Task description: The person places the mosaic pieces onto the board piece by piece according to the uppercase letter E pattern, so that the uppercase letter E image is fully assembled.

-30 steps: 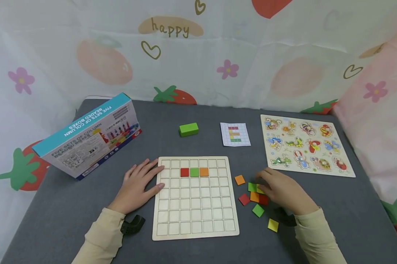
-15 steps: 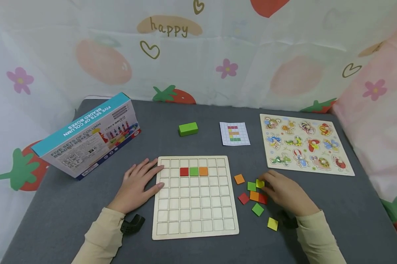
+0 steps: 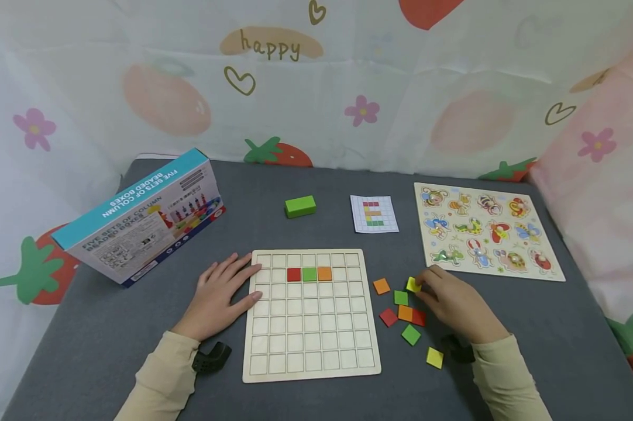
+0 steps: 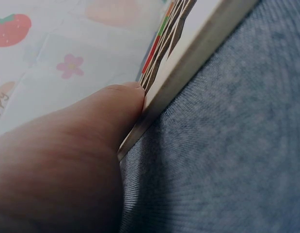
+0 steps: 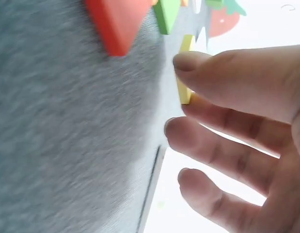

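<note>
In the head view a white grid board (image 3: 312, 327) lies flat, with a red, a green and an orange tile (image 3: 324, 273) side by side in its second row. My left hand (image 3: 216, 298) rests with spread fingers on the board's left edge; its thumb (image 4: 125, 99) touches that edge in the left wrist view. My right hand (image 3: 456, 301) pinches a yellow square tile (image 5: 185, 87) between thumb and index finger. Around it lie loose tiles: a green one (image 3: 401, 297), an orange one (image 3: 382, 286), a red one (image 3: 388, 317) and several others.
A pattern card (image 3: 374, 214) and a green block (image 3: 300, 206) lie beyond the board. An insect picture board (image 3: 492, 231) is at the right rear, close to my right hand. A large box (image 3: 143, 222) stands at the left rear.
My right thumb and index finger have closed on the yellow tile, which has shifted slightly away from the green tile beside it. The left hand and the board have stayed put.
</note>
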Action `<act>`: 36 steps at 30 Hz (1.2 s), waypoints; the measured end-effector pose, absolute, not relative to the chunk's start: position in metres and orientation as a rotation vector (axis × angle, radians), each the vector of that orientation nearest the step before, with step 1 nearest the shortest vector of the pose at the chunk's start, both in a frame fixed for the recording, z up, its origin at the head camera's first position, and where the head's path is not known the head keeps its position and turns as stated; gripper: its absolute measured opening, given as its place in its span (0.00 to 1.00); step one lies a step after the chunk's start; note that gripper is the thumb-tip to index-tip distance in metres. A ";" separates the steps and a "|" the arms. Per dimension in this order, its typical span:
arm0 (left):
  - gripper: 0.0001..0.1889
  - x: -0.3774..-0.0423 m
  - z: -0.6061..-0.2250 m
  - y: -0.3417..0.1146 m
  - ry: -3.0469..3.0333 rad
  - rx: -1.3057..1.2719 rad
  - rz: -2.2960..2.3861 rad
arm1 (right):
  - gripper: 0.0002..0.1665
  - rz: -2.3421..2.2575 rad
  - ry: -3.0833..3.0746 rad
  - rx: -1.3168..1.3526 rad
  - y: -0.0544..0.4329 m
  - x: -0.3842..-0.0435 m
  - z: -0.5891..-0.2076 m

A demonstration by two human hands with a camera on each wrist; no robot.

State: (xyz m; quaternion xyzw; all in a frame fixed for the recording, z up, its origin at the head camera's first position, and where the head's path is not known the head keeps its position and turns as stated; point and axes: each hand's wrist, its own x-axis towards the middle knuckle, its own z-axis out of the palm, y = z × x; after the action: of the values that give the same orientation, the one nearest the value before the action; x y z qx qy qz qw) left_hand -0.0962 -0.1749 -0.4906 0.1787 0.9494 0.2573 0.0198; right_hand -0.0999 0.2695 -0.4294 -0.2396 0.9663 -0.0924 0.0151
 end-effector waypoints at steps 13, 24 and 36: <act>0.32 -0.096 -0.492 -0.174 2.933 0.550 0.795 | 0.12 -0.356 2.952 -1.061 0.213 -0.115 -0.420; 0.31 -0.096 -0.490 -0.177 2.942 0.574 0.816 | 0.10 -0.327 2.857 -1.400 0.142 -0.123 -0.420; 0.31 -0.097 -0.489 -0.176 2.945 0.564 0.806 | 0.09 -0.310 2.784 -1.463 0.099 -0.127 -0.433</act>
State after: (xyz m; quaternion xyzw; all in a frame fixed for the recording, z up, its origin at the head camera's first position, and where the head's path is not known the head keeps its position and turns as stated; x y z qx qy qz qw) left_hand -0.0967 -0.1758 -0.4891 0.1817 0.9483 0.2595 0.0184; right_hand -0.1271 0.0987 -0.4327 -0.4629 0.8809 -0.0980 -0.0092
